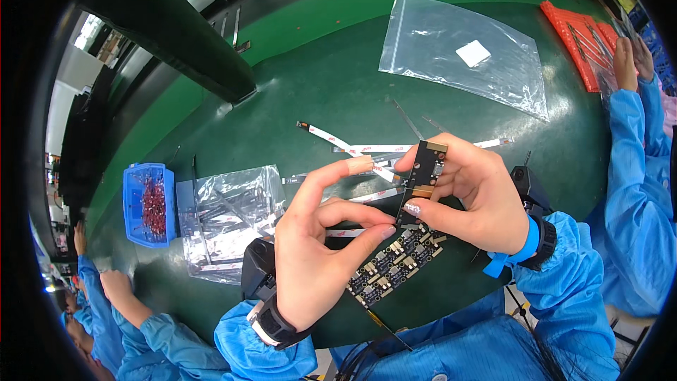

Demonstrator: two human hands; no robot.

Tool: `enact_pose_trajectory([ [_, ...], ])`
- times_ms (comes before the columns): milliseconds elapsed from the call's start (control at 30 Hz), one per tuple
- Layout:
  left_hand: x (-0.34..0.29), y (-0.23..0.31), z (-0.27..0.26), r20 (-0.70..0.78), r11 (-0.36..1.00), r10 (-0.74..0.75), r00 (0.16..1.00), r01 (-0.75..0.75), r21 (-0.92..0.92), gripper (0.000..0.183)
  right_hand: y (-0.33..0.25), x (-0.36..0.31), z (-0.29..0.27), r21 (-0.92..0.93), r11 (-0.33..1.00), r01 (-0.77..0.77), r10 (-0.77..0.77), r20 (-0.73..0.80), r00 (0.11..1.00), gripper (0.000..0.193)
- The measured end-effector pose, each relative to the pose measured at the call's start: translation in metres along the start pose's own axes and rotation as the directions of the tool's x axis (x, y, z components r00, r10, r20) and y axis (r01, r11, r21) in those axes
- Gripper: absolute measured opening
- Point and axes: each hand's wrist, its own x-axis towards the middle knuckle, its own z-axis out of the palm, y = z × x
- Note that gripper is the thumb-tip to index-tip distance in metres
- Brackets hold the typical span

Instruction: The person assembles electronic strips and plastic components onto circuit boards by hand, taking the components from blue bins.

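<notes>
Between the thumb and fingers of my right hand (479, 201) is a narrow black circuit board (426, 162) with gold-coloured parts, held upright over the table. My left hand (317, 240) is close beside its lower end. Its thumb and a bent finger pinch together there, and what lies between them is too small to make out. The left index finger, with a bandage near its tip, reaches toward the board's upper part. Below both hands lies a panel of joined circuit boards (398, 264), partly covered by the left thumb. Several white-and-black strips (331, 135) are spread behind the hands.
At left stand a blue bin (129, 204) of small red parts and a clear bag (233, 197) of strips. A zip bag (451, 35) lies far back; a dark post (190, 42) rises at far left. Co-workers' arms (631, 141) show on both sides, near an orange-red bag (575, 46).
</notes>
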Motion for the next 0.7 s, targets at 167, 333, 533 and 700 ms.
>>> enact_pose_trajectory([
  [167, 0.001, -0.003, -0.001, 0.019, 0.998, 0.028, 0.999, -0.03, 0.064, 0.057, 0.001, 0.0, 0.0, -0.039, 0.999, 0.011, -0.012, -0.008, 1.0, 0.037],
  [333, 0.0, -0.004, -0.001, 0.029, 0.997, 0.018, 0.999, -0.021, 0.076, 0.056, 0.002, -0.001, 0.001, -0.076, 0.996, 0.038, -0.039, -0.002, 0.999, 0.037],
  [533, 0.001, -0.005, -0.002, 0.058, 0.998, -0.01, 0.998, 0.007, 0.06, 0.055, 0.003, -0.001, 0.003, -0.129, 0.99, 0.051, -0.051, 0.006, 0.999, 0.038],
  [700, 0.002, -0.004, -0.002, 0.066, 0.997, -0.057, 0.996, 0.053, 0.056, 0.053, 0.011, 0.0, 0.005, -0.167, 0.971, 0.169, -0.175, -0.023, 0.984, 0.038],
])
